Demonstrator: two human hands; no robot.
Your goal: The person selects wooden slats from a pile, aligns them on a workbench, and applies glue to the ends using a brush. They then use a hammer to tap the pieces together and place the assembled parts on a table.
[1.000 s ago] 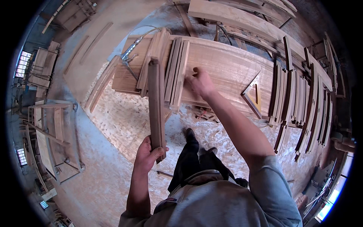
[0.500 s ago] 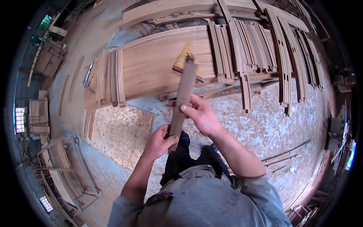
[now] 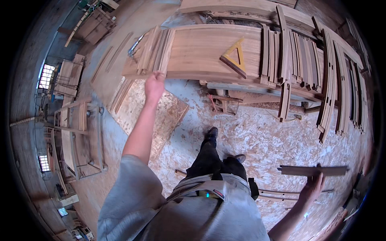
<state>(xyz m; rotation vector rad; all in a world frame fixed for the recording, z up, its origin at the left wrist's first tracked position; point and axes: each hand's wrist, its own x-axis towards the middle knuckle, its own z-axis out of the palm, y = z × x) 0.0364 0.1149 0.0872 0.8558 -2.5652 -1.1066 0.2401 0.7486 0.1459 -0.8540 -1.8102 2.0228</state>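
The dark wooden strip (image 3: 297,171) is held out over the floor (image 3: 257,140), well to the right of the body and apart from the workbench. It is gripped near its middle by the right hand (image 3: 315,185), whose fingers are closed around it. The left hand (image 3: 155,86) is placed at the near end of a group of strips (image 3: 156,50); its fingers are partly hidden, and whether an end is grasped or only touched cannot be told. These strips are laid side by side on a wide board (image 3: 201,48). A yellow set square (image 3: 228,54) is set farther right, near a larger row of strips (image 3: 299,56); a metal tool (image 3: 136,45) is seen left of the group.
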